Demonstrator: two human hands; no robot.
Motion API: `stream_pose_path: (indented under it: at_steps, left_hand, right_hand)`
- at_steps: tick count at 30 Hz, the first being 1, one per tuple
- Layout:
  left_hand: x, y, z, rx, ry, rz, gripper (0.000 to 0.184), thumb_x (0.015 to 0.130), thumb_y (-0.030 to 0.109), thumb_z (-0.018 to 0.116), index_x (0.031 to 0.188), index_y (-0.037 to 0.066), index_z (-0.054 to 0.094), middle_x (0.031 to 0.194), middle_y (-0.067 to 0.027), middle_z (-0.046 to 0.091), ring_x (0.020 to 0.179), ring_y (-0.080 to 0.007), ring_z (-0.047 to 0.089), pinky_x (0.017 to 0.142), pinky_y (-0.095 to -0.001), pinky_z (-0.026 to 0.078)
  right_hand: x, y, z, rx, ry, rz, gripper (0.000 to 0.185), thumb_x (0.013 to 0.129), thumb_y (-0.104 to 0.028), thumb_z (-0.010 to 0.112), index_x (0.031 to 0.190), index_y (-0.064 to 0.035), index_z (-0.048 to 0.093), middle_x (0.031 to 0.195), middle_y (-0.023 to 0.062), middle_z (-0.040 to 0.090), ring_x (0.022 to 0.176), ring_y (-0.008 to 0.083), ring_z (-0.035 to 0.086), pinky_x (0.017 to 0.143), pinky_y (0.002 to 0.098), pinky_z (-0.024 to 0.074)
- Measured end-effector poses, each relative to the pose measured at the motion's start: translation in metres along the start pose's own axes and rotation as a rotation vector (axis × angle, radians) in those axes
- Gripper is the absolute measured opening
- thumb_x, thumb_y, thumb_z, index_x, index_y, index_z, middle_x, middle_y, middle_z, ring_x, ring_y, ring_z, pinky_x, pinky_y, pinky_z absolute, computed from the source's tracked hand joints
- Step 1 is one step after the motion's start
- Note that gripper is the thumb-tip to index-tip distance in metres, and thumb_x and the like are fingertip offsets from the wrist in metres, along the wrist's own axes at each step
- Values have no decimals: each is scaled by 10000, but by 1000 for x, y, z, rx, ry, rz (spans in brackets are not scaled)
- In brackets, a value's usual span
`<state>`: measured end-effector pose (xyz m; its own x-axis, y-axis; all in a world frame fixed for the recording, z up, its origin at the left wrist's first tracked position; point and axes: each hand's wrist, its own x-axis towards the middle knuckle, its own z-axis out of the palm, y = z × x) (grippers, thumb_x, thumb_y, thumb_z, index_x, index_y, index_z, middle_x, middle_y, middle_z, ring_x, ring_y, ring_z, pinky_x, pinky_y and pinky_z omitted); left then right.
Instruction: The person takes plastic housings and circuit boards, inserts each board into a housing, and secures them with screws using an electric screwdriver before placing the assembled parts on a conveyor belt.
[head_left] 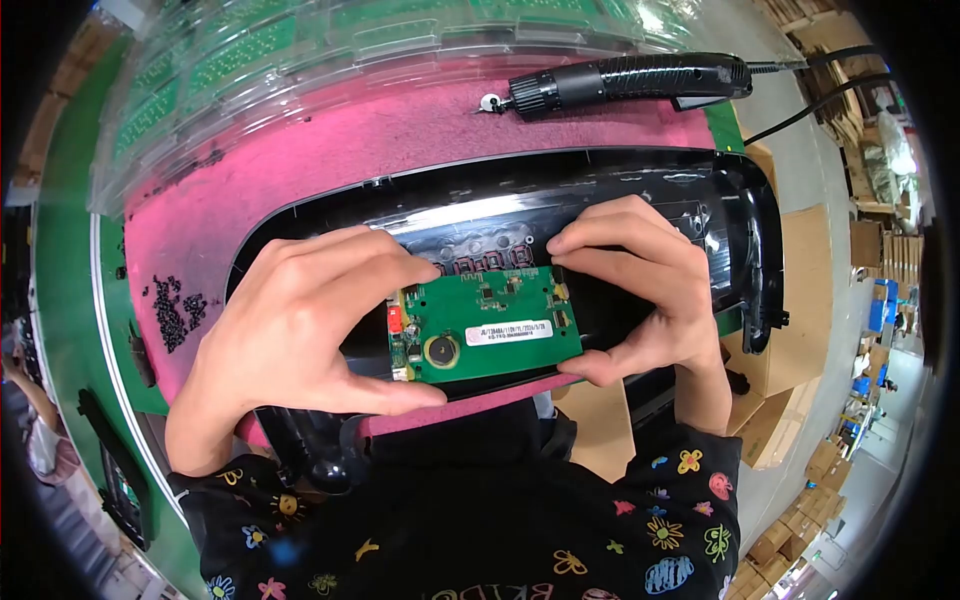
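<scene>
A green circuit board (470,355) with a white printed label, a round black part and a red connector is held level between both hands. My left hand (310,320) grips its left end, thumb on the near edge and fingers at the far corner. At the right end, my right hand (640,290) pinches the board the same way. Beneath it lies a glossy black plastic housing (640,185), its hollow side facing up. Digit-shaped cutouts (490,260) in the housing show just beyond the board's far edge. The board hides the housing's middle.
A black electric screwdriver (630,82) lies on the pink mat (300,150) beyond the housing, its cable running right. Small black screws (175,312) are heaped at the left. Clear plastic trays (250,70) with green boards stand at the back. A cardboard box (800,310) is at the right.
</scene>
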<state>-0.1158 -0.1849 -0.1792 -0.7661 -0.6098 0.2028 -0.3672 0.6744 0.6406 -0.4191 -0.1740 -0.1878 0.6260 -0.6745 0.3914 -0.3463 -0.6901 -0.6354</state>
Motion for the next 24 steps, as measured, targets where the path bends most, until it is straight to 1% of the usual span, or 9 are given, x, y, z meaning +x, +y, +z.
stream_pose_path:
  at_steps: [1,3,4,6,7,16,24]
  left_hand:
    - [1,1,0,0,-1,0,688,550,365,906,1047,-40,657,902,-142,657,770,-299,659,683,-360,543]
    - [1,4,0,74,54,-86,697,568,332,896,1104,-31,640,963,-149,657,811,-313,665,718,-370,549]
    - [1,4,0,74,54,-87,697,568,332,896,1104,-31,640,963,-149,657,811,-313,665,718,-370,549]
    - [1,2,2,134,12,-136,709,578,298,885,1154,-20,621,1025,-153,648,865,-327,666,758,-381,550]
    - [1,5,2,122,-21,-177,708,576,286,875,1162,-16,617,1056,-152,639,904,-334,662,780,-390,547]
    - [1,9,2,204,-45,-206,700,581,296,867,1160,5,602,1113,-130,588,942,-337,638,775,-401,545]
    - [2,12,5,245,-51,-202,694,601,292,864,1173,9,593,1140,-127,578,953,-331,637,773,-397,549]
  right_hand:
    - [0,-1,0,0,1,1,565,524,-175,891,1005,39,686,1087,121,674,924,291,646,805,373,540]
    - [2,-5,1,-60,37,124,598,544,-152,879,1082,7,670,1142,117,646,992,303,624,858,383,522]
    - [2,-4,2,-59,37,124,598,544,-152,879,1082,7,670,1142,117,646,992,303,624,858,383,522]
    - [2,-4,3,-130,-15,193,628,568,-126,861,1148,-24,645,1194,112,612,1066,318,589,922,399,493]
    - [1,-3,3,-133,-36,193,634,577,-122,855,1163,-26,633,1211,110,601,1093,327,571,952,413,475]
    - [1,-3,6,-162,-57,227,639,597,-119,855,1185,-26,620,1221,113,591,1112,326,554,967,415,466]
    - [2,-4,6,-158,-60,250,637,603,-99,854,1189,-17,618,1224,117,586,1111,326,550,970,404,466]
